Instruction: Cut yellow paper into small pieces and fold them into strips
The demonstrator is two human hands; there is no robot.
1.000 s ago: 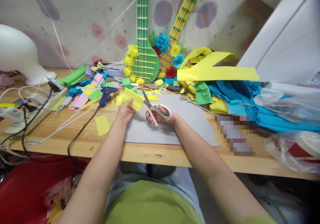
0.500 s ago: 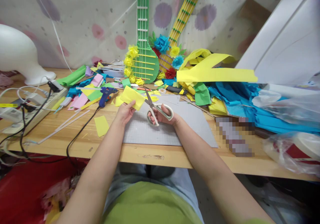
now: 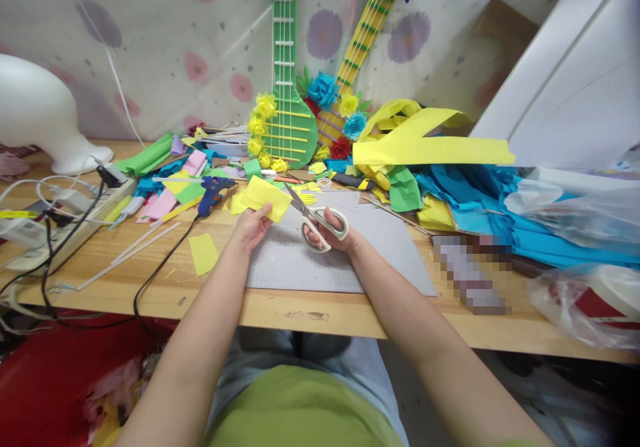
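Observation:
Between thumb and fingers, my left hand (image 3: 253, 227) pinches a yellow piece of paper (image 3: 266, 197) above the edge of a grey cutting mat (image 3: 300, 270). My right hand (image 3: 336, 230) has its fingers through the white-and-grey handles of a pair of scissors (image 3: 306, 212). The blades point up and left, close beside the paper's right edge; they look nearly closed. Whether they touch the paper I cannot tell. Another yellow paper piece (image 3: 203, 254) lies on the wooden table, left of my left forearm.
A blue glue gun (image 3: 213, 194) with a black cord rests at left, near a power strip (image 3: 75, 214). Paper scraps cover the back. Behind them lean a green paper instrument (image 3: 290, 130) and a yellow one (image 3: 364, 34). Blue crepe paper (image 3: 480, 207) is piled at right.
The scissor handles have come closer together, and the blades have closed and dipped slightly. My left hand still holds the yellow paper in nearly the same place.

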